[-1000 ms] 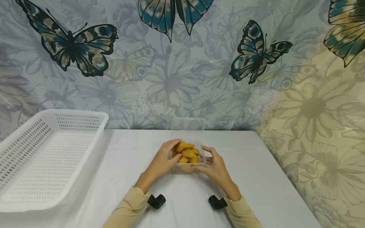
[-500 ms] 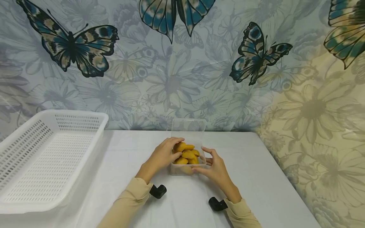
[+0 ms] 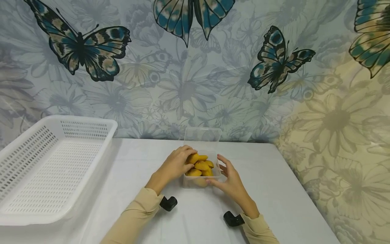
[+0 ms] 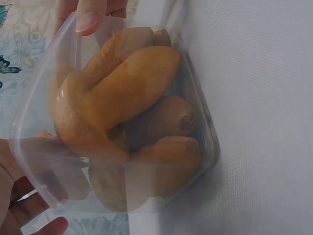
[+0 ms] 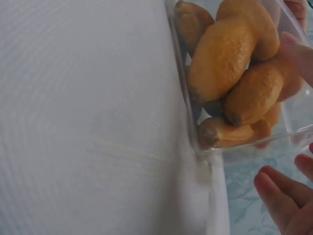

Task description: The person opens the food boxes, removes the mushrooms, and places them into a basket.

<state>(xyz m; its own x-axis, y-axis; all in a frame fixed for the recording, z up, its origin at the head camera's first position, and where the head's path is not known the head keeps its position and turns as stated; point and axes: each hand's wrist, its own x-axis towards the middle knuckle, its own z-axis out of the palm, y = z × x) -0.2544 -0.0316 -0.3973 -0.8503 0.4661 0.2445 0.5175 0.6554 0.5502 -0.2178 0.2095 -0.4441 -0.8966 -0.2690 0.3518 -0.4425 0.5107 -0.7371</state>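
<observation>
Both hands are around a clear plastic box (image 3: 198, 183) on the table. Inside it lie several yellow-orange, oblong fruit-like pieces (image 4: 139, 81), some with brownish tips. My left hand (image 3: 170, 166) curls over the left side; its thumb reaches over the rim beside the pieces, and its fingers bend round the back-left corner. My right hand (image 3: 230, 178) holds the right side, with its thumb (image 5: 299, 58) against the front wall and its index finger at the right rim. The other right fingers (image 5: 283, 196) spread outside the box. The box's clear lid (image 3: 202, 135) stands up behind it.
A large white perforated plastic basket (image 3: 112, 130) stands on the left of the white-covered table (image 3: 259, 162). Behind the table hangs a cloth printed with butterflies and flowers (image 3: 186, 91). Each wrist carries a black camera mount (image 3: 234, 219).
My left hand has shifted slightly up over the box's back-left corner, and more of the front-left piece shows. My right hand stays at the right side. The view drifts a little.
</observation>
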